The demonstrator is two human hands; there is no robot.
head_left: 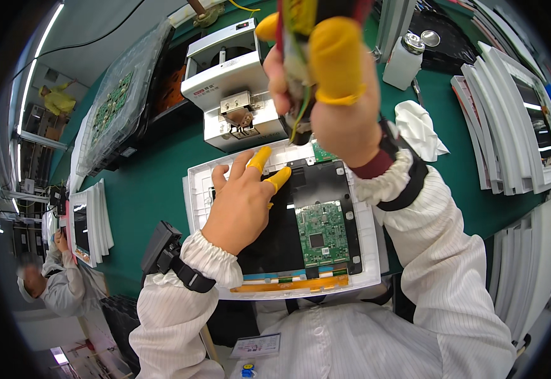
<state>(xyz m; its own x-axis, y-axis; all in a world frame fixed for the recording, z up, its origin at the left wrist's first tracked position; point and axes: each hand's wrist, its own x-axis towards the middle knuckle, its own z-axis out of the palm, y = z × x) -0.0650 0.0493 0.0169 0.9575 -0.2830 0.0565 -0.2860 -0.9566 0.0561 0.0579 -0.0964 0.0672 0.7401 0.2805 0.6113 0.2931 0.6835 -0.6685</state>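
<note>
A white-framed display panel (369, 252) lies on the green bench in front of me, its dark back facing up. A green circuit board (329, 230) sits on its right half, and a smaller green board (323, 153) shows at the far edge. My left hand (237, 211), with yellow finger cots, is laid on the panel's left part, fingers stretched out and holding nothing. Above the far edge, my right hand (348, 129) grips an upright electric screwdriver (299, 85) with a green-yellow wire along it. Its tip is near the panel's far edge; contact cannot be made out.
Behind the panel stands a white screw feeder (234, 95). Farther right are a white pump bottle (403, 62) and a crumpled white cloth (419, 131). White frames (493, 126) stack at right, others (100, 218) at left. A plastic tray (124, 101) holds circuit boards. A co-worker (67, 284) sits far left.
</note>
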